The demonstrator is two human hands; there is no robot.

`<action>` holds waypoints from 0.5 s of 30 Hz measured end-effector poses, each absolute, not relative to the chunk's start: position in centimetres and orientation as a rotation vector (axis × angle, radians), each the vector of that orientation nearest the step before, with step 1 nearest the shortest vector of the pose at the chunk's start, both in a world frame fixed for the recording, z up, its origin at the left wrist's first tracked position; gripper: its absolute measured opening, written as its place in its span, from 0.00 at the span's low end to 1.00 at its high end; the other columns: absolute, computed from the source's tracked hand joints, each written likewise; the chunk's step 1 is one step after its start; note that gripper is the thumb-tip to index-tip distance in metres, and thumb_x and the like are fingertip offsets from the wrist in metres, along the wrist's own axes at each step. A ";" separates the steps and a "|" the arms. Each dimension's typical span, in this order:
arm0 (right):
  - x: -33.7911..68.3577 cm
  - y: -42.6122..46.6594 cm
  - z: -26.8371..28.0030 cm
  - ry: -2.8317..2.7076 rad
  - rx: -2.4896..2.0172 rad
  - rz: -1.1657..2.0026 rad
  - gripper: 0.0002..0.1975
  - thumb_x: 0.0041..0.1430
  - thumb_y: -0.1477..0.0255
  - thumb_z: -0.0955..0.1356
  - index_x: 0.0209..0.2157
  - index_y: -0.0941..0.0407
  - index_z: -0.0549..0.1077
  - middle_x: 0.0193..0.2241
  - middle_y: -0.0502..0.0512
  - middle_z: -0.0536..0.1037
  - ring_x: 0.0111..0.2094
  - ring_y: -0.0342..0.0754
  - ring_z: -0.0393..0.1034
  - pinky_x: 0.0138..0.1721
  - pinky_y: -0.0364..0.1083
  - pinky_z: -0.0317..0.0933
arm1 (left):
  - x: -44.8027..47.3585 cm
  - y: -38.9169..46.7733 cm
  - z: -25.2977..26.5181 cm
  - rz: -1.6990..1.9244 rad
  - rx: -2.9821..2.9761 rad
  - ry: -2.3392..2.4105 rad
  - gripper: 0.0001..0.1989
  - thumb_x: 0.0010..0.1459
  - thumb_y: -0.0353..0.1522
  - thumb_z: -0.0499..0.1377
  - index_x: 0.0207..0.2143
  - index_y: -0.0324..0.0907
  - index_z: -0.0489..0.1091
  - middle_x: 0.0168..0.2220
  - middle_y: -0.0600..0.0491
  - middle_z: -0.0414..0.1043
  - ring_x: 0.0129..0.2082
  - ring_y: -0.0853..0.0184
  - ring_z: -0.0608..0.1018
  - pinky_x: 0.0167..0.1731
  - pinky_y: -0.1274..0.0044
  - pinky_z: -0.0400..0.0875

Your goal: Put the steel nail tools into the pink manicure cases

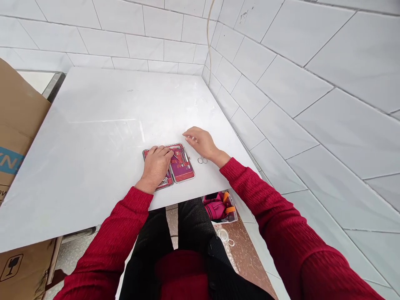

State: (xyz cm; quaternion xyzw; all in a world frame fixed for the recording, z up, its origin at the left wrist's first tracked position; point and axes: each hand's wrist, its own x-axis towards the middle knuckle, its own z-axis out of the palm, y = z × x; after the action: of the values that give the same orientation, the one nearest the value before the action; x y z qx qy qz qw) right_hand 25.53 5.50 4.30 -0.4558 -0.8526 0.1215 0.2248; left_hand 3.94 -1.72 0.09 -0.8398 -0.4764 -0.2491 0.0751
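Observation:
An open manicure set case with a red and purple lining lies near the table's front edge. Several small metal tools sit in it. My left hand lies over the case's left half, fingers bent and gripping it, covering much of what is there. To the right of the case, my right hand hovers with bent fingers, thumb slightly apart, and nothing visible in it. Beside its wrist are the finger loops of small scissors on the tabletop; their blades are not discernible.
The white table meets tiled walls at the back and right. Cardboard boxes stand at the left. Below the front edge, a bin holds pink and orange items. A thin cable hangs in the corner.

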 end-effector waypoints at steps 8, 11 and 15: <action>32.8 1.3 2.5 -1.987 -1.728 0.402 0.08 0.63 0.70 0.66 0.35 0.56 0.77 0.36 0.55 0.80 0.37 0.48 0.72 0.37 0.44 0.61 | 3.6 -1.6 0.8 -0.910 -2.474 -1.413 0.15 0.69 0.28 0.48 0.41 0.45 0.75 0.42 0.49 0.79 0.44 0.58 0.77 0.48 0.63 0.69; 33.3 0.5 2.3 -1.959 -1.853 0.443 0.08 0.62 0.66 0.68 0.34 0.56 0.77 0.34 0.53 0.81 0.34 0.47 0.72 0.35 0.44 0.59 | 2.8 -1.4 1.1 -0.928 -2.436 -1.435 0.15 0.69 0.29 0.48 0.40 0.45 0.75 0.42 0.49 0.79 0.44 0.58 0.77 0.48 0.63 0.70; 32.6 1.1 2.7 -1.946 -1.942 0.453 0.12 0.62 0.61 0.70 0.36 0.56 0.76 0.35 0.53 0.81 0.35 0.46 0.73 0.33 0.43 0.57 | 0.9 -1.3 1.4 -0.914 -2.367 -1.483 0.15 0.69 0.31 0.48 0.37 0.46 0.74 0.41 0.49 0.80 0.43 0.57 0.77 0.47 0.63 0.70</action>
State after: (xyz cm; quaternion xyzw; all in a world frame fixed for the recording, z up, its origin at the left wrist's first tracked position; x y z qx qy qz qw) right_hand 32.55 1.11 2.65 -0.6858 -0.6876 0.1601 0.1767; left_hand 0.91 -1.34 1.35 -0.8012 -0.5021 -0.3095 0.1013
